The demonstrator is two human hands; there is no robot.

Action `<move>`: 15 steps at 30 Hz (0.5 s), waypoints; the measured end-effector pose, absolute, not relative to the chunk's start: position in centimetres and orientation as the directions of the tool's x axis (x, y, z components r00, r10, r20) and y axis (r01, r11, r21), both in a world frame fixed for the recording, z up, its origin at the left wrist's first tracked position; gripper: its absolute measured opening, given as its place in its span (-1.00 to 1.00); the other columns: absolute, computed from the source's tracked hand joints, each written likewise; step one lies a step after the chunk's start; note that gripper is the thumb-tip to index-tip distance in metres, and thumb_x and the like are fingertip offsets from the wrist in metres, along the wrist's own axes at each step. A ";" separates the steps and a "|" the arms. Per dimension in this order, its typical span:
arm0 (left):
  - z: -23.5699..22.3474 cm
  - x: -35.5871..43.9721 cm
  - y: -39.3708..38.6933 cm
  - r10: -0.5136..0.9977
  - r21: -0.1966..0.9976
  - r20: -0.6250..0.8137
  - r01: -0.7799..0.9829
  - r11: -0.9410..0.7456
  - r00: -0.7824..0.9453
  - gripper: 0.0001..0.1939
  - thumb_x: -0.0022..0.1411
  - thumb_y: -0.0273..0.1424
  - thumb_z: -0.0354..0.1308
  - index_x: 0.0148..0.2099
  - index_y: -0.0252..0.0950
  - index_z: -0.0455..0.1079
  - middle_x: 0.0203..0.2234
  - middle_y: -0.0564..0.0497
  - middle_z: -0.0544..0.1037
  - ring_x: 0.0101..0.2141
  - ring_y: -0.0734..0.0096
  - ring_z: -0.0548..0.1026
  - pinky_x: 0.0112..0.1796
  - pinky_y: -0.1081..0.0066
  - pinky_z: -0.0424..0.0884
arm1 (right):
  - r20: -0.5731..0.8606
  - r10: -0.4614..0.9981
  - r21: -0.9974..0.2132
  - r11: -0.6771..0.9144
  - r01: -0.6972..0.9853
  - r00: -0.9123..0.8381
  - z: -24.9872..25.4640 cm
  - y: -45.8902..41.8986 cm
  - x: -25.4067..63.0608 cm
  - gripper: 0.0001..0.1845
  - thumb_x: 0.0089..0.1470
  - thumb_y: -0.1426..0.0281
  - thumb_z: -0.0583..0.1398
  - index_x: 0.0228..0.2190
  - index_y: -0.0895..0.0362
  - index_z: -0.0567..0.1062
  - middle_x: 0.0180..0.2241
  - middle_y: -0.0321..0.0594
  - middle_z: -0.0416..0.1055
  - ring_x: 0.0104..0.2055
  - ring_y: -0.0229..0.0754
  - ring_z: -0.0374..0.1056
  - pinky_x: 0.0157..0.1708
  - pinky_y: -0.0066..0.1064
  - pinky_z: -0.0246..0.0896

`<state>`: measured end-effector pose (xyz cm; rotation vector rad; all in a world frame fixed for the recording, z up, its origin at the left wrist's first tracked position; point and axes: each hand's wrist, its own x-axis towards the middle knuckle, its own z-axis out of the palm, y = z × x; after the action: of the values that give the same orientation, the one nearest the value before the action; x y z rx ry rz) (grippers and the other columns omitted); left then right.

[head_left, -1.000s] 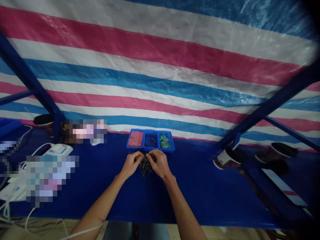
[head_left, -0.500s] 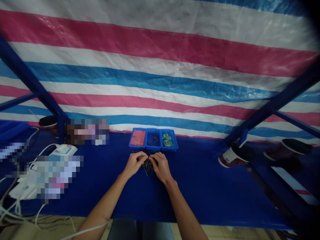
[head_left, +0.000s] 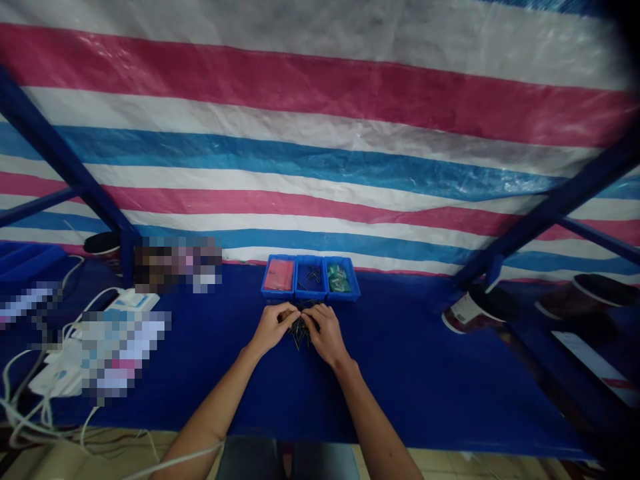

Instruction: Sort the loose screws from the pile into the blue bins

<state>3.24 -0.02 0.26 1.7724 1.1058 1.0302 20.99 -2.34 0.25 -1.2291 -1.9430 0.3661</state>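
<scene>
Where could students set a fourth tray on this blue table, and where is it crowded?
Bare blue tabletop lies between the right hand and the dark-lidded cup, and between the left hand and the white device. It is crowded at the hands, where dark pins heap just below the three blue bins.

Three blue bins (head_left: 310, 278) block forward reach; blue tarp (head_left: 400, 367) spreads sideways.

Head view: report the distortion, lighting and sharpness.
In the head view, the striped tarp bows and the blue frame beam leans inward, a wide-angle distortion; the top right corner falls dark; the pile of dark pins is too small to resolve individually; a pixelated patch hides items at left.
</scene>
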 end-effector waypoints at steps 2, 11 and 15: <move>0.3 3.3 -0.1 0.929 0.905 0.224 0.292 -0.310 0.293 -0.70 0.31 -0.22 0.13 -0.33 -0.36 0.49 -0.64 0.11 0.37 -0.59 0.52 0.27 -0.48 0.51 0.17 | 0.470 0.856 -0.606 0.490 0.627 -0.215 0.2 -2.3 21.0 -0.80 0.33 0.39 0.10 -0.28 0.07 0.51 -0.34 -0.22 0.47 -0.24 -0.13 0.33 -0.17 -0.28 0.10; 0.4 3.2 -0.1 0.925 0.904 0.229 0.287 -0.317 0.302 -0.67 0.35 -0.21 0.08 -0.33 -0.35 0.48 -0.63 0.10 0.41 -0.58 0.50 0.31 -0.46 0.50 0.20 | 0.490 0.850 -0.625 0.496 0.603 -0.192 0.3 -2.4 21.1 -0.84 0.31 0.40 0.13 -0.27 0.07 0.52 -0.32 -0.22 0.49 -0.22 -0.12 0.35 -0.14 -0.26 0.11; 0.3 3.2 -0.1 0.925 0.905 0.235 0.280 -0.320 0.298 -0.69 0.35 -0.23 0.08 -0.31 -0.35 0.48 -0.63 0.10 0.41 -0.58 0.50 0.32 -0.46 0.51 0.20 | 0.495 0.848 -0.627 0.499 0.597 -0.189 0.3 -2.3 21.1 -0.85 0.30 0.40 0.14 -0.26 0.06 0.52 -0.31 -0.20 0.49 -0.23 -0.11 0.36 -0.16 -0.26 0.12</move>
<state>3.20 -0.10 0.30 1.7800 1.0883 1.0363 21.06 -2.34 0.29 -1.1967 -1.8949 0.3725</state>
